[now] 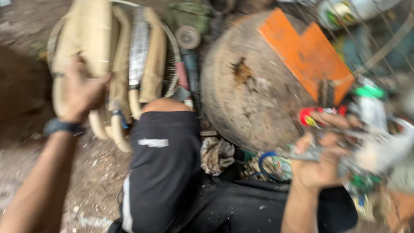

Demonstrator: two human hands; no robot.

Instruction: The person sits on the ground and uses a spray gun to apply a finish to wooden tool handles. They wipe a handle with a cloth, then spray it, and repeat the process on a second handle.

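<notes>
- Head view, general: the picture is motion-blurred; fine detail cannot be made out.
- Left hand (84, 92): fingers spread and pressed flat against a bundle of cream-coloured curved pieces (108, 64). The hand is open on the bundle, not closed around it. A dark wristband (60, 126) sits on the wrist.
- Bundle position: it lies on a round wire grille (171, 64) at the upper left of the view, over bare dirt ground (92, 172). A grey strip with a mesh-like pattern (139, 49) lies between two of the cream pieces.
- Right hand (321, 157): fingers closed around a flat grey metal tool (308, 153); what kind of tool it is cannot be told through the blur.
- Round work block (250, 90): a worn, stained disc surface in the centre of the view. An orange flat piece with a stepped outline (304, 51) lies on its upper right edge.
- Beside the block's right edge: a red-capped item with a multicoloured label (312, 115) just above the right hand, and a pale bottle with a green cap (371, 103) further right. Its contents cannot be seen.
- Near the block's lower edge: a crumpled cloth (217, 154) and a blue ring (268, 166) among mixed clutter.
- Knee in dark trousers (166, 151): raised between the bundle and the block.
</notes>
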